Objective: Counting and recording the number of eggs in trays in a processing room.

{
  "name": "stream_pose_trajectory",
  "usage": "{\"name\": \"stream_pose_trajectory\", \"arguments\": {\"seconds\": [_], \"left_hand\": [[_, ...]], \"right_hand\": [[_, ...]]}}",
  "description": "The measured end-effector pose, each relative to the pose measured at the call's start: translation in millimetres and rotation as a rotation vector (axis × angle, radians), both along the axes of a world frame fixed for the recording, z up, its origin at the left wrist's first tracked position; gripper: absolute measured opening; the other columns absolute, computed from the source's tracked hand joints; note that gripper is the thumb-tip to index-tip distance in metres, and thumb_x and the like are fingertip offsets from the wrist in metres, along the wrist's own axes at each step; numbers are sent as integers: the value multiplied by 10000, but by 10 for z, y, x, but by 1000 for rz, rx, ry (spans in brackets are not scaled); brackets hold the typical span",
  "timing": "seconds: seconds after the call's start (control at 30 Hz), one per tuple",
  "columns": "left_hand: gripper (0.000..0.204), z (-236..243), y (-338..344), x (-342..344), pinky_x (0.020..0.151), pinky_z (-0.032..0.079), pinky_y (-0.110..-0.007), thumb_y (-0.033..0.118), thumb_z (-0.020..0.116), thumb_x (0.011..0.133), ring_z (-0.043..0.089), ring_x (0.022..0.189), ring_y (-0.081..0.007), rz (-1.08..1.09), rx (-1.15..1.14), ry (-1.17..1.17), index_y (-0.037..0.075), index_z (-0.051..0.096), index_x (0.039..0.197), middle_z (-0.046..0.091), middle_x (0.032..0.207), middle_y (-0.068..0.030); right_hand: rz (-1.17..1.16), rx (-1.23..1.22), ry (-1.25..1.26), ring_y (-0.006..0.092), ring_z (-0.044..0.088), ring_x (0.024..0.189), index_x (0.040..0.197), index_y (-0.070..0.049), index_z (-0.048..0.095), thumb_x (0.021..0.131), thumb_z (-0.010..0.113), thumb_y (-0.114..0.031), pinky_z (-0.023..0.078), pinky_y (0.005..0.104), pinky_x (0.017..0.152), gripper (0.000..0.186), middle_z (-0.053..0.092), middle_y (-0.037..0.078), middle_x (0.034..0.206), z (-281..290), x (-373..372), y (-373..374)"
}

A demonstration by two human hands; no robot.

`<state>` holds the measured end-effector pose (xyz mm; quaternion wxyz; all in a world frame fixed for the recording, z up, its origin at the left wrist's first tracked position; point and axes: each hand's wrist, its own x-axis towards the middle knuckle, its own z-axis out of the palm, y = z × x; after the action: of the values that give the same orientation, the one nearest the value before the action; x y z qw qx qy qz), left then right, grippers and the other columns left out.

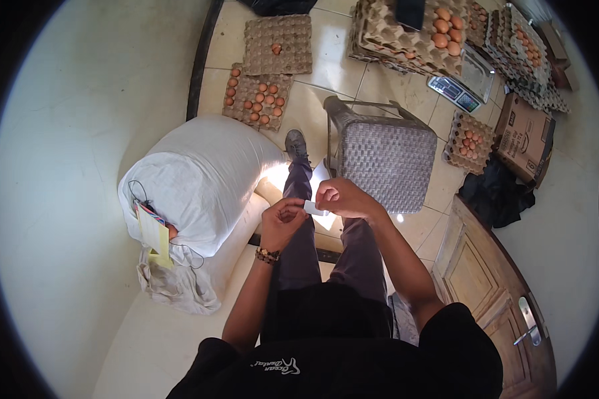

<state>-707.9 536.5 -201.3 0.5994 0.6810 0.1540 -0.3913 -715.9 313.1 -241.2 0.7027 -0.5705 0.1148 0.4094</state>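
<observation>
My left hand (283, 223) and my right hand (339, 199) are raised in front of my legs, each with fingers closed on a small white slip (314, 207) between them, which looks like paper. A grey woven plastic stool (386, 159) stands just beyond my right hand. To the left lies a large stuffed white sack (193, 173) with yellow papers (154, 239) and cords on its near end.
Egg trays (256, 100) with eggs lie beyond the sack; taller stacks (399, 46) stand right, beside a digital scale (454, 93), another tray (468, 143), a cardboard box (522, 139) and black plastic (496, 199). A wooden door (479, 279) is at lower right.
</observation>
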Motion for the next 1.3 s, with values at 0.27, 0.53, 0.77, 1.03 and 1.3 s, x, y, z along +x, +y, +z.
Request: {"name": "stream_pose_trajectory", "arguments": {"seconds": [0.27,0.53,0.77,1.03,1.3], "left_hand": [[257,-167,400,938,784,561,-249,-28,666,856,706,836,-137,-110,0,114,-42,600,1104,720,858,-92],[288,-453,607,1382,801,576,-281,-2,675,876,710,844,-171,-99,-4,213,-38,581,1146,719,884,-118],[310,-1229,863,1021,746,563,-269,80,706,877,710,824,-169,123,61,244,-9,590,1151,728,899,-102],[358,-1509,769,242,794,492,-404,220,744,761,631,871,-280,-692,535,-138,84,646,1077,662,901,-61],[322,-1536,738,395,758,487,-400,174,722,747,630,838,-269,-659,653,-85,74,646,1043,665,879,-70]], "right_hand": [[99,19,76,141,613,606,830,4,661,801,709,-220,461,291,544,231,653,88,685,-295,832,417],[235,217,167,92,567,675,833,-30,639,862,727,-187,468,284,597,182,647,25,756,-766,1330,436],[-129,-306,236,156,644,697,853,-45,659,831,743,-198,542,294,668,176,650,29,717,-2429,1376,369],[-625,-997,241,384,680,820,920,-63,604,874,607,-209,525,504,746,153,691,181,827,-3655,1596,1344],[-694,-1214,107,361,657,816,1005,-68,501,912,552,-166,491,492,712,145,654,144,884,-4513,1933,1770]]}}
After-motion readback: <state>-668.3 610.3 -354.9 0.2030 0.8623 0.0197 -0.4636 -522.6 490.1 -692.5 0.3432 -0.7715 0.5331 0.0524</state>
